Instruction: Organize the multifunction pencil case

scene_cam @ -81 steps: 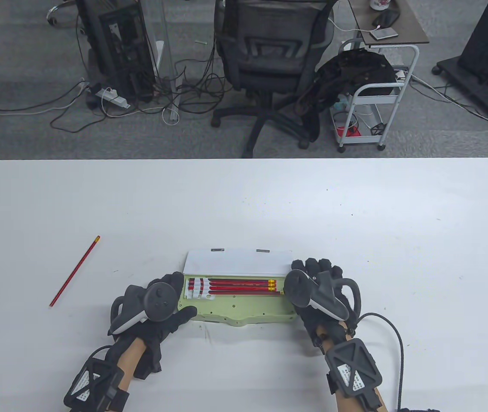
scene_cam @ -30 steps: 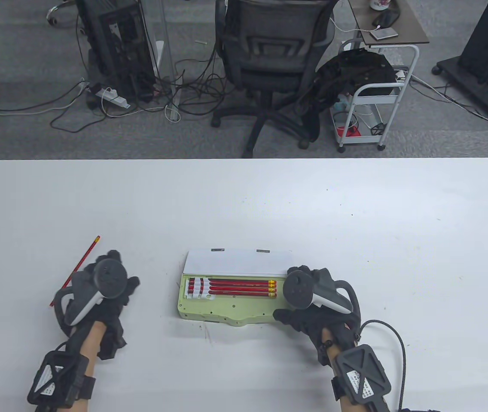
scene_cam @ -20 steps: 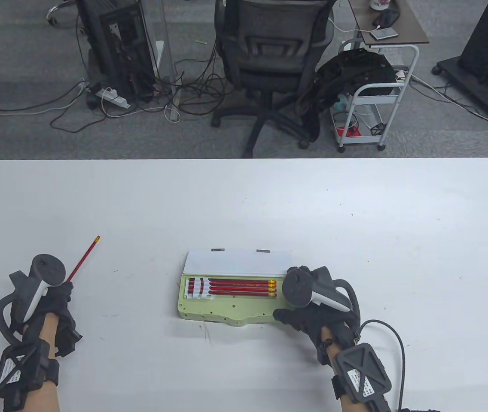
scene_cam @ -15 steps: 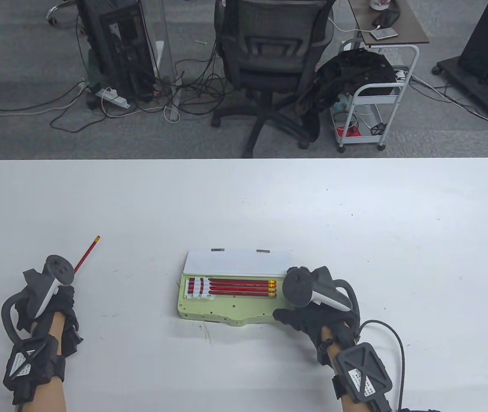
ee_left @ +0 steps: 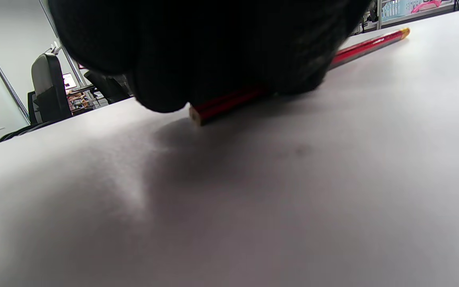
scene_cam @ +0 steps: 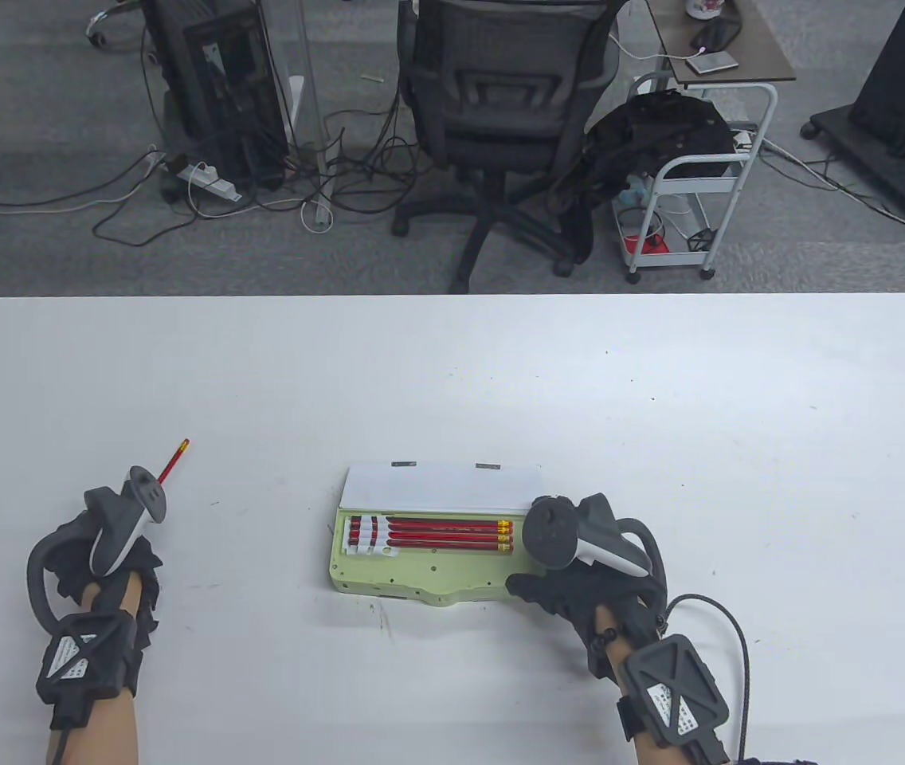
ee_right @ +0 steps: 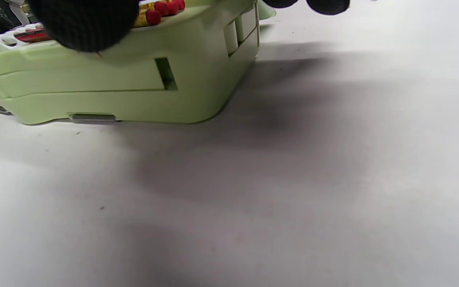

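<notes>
The pale green pencil case lies open near the table's front edge, its white lid folded back. Three red pencils sit side by side in its clips. My right hand holds the case's right end; the thumb presses on the case's top rim. At the left, my left hand covers a loose red pencil, only its eraser end showing. In the left wrist view my fingers are curled round that pencil, which is on the table.
The white table stretches wide behind and to the right of the case. Beyond its far edge stand an office chair and a white trolley on the floor.
My left hand left the case's left end, swung left to the loose pencil and closed over it, nudging its eraser end slightly. My right hand kept to the case's right end.
</notes>
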`<state>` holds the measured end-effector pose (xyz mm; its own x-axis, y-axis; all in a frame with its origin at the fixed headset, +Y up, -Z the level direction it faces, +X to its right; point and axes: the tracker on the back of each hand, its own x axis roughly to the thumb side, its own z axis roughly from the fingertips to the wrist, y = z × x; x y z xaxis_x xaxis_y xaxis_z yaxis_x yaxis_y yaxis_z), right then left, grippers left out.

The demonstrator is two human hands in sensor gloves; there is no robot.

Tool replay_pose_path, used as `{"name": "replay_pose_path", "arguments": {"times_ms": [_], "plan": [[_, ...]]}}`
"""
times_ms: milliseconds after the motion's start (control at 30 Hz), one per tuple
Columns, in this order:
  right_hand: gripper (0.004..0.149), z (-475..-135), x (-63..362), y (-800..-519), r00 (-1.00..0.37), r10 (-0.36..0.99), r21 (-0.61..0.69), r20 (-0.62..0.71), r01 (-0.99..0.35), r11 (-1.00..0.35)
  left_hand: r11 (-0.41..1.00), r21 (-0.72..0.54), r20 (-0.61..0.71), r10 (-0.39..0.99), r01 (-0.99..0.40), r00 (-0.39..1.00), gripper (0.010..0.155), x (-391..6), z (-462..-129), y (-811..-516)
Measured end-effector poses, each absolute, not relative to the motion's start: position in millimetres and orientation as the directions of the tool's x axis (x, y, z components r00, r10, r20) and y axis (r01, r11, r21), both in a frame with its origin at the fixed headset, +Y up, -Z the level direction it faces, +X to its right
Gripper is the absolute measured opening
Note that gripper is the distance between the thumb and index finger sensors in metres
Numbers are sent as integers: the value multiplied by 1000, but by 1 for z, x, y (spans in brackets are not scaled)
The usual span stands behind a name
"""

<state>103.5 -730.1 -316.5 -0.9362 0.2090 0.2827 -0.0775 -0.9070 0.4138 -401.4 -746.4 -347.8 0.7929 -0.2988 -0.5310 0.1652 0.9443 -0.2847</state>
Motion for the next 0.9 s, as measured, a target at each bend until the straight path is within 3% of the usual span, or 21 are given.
{"name": "replay_pose_path", "arguments": {"times_ms": [467,667,900], "plan": [[102,-316,103,-730,-938,200,409,282,-71,-910,927,-354,-498,-298,123,814,42,-402,-351,-751],[102,-317,104,-730,-938,202,403,282,-75,-912,978,-206,-409,-113,29,906,43,-372,-342,-728],[101,-317,104,-729,-941,193,398,278,-70,-915,997,40,-117,75,-71,990,43,-284,-320,-675]]}}
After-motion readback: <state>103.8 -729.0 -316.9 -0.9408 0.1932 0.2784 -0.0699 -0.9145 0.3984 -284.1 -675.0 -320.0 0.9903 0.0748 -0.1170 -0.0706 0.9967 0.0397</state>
